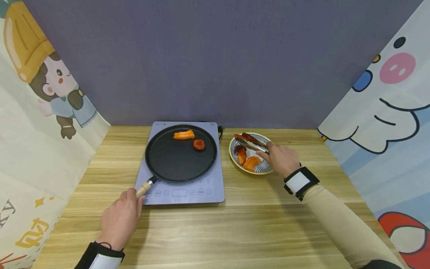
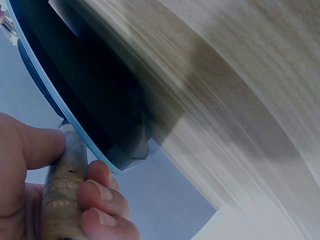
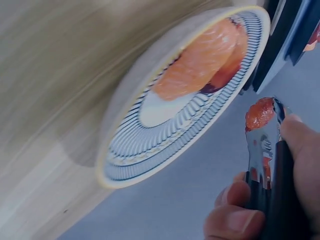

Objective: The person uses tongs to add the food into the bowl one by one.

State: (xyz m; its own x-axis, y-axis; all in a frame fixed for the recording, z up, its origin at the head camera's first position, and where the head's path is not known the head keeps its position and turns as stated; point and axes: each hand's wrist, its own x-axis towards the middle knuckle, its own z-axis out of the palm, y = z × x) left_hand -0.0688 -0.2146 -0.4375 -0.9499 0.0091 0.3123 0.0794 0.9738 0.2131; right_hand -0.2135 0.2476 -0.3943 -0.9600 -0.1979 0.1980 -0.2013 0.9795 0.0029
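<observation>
My left hand point(image 1: 121, 216) grips the wooden handle point(image 1: 144, 188) of a black frying pan point(image 1: 174, 160). In the pan lie an orange salmon-like piece point(image 1: 183, 135) and a round reddish piece point(image 1: 199, 145). With my right hand point(image 1: 283, 160) I hold a pair of tongs point(image 1: 258, 145) over a patterned plate point(image 1: 232, 160). A reddish piece of food point(image 3: 260, 114) is between the tong tips in the right wrist view. Orange salmon-like food point(image 3: 200, 65) and darker bits lie on the plate.
Under the pan is an induction cooker point(image 1: 215, 186) with touch controls along its front. A cable point(image 1: 220, 130) shows at its back right. The wooden table point(image 1: 208, 235) meets a grey panel point(image 1: 215, 63) behind, with cartoon-printed sheets on both sides.
</observation>
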